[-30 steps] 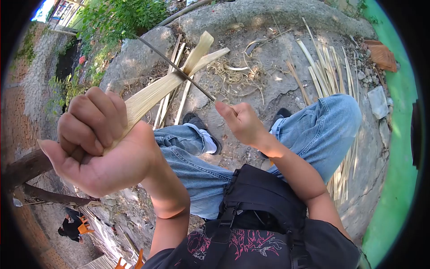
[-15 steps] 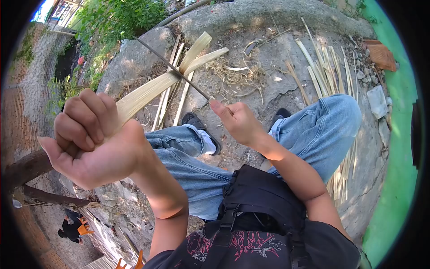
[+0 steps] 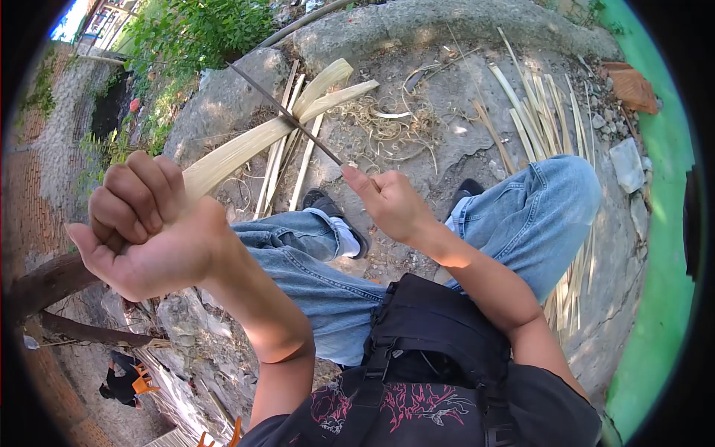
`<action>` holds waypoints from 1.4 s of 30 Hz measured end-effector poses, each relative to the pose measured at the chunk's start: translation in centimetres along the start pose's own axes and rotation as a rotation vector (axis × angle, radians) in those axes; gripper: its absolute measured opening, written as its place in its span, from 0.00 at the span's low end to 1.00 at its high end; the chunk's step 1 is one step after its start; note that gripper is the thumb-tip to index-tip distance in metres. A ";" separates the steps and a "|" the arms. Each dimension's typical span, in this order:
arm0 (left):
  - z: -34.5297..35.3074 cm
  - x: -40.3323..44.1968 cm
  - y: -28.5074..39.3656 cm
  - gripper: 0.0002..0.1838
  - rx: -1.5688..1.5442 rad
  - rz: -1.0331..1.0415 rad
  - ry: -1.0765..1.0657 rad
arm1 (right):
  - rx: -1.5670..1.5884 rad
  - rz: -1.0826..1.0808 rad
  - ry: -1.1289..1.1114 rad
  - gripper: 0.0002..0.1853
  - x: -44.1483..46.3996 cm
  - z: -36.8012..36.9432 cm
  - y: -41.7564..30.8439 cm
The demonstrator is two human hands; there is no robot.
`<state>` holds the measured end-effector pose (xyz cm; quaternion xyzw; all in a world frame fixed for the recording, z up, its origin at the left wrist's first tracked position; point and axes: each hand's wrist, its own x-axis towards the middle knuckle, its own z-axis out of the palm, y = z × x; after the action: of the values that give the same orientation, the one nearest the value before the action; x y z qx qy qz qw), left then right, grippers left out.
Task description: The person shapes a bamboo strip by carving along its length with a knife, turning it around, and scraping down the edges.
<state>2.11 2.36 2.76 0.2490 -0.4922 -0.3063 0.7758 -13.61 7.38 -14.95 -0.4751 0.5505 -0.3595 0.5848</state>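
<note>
My left hand (image 3: 145, 227) is closed around the near end of a pale, flat bamboo strip (image 3: 238, 153), which slants up and away. Toward its far end the strip is split into two diverging pieces (image 3: 339, 97). A long, thin, dark knife blade (image 3: 257, 88) crosses at the fork of the split, touching the strip. My right hand (image 3: 391, 203) grips the near end of the knife, with the thumb stretched along it; the handle is hidden in the fist.
Several bamboo strips (image 3: 532, 112) lie on the ground at right, more (image 3: 277, 167) beyond the left foot. Curly shavings (image 3: 383, 123) are heaped ahead. A green wall (image 3: 663, 223) runs along the right. At lower left are a dark branch (image 3: 52, 287) and a person in black (image 3: 119, 381).
My left hand has moved up slightly. The knife and my right hand have shifted a little to the left, the blade still at the fork of the strip.
</note>
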 end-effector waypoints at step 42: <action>-0.2 -0.1 0.0 0.21 0.028 -0.003 -0.017 | -0.101 -0.031 0.006 0.39 1.5 -0.3 2.6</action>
<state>2.29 2.45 2.60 0.2579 -0.5025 -0.3028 0.7677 -14.00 6.67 -17.81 -0.5115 0.5624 -0.3419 0.5525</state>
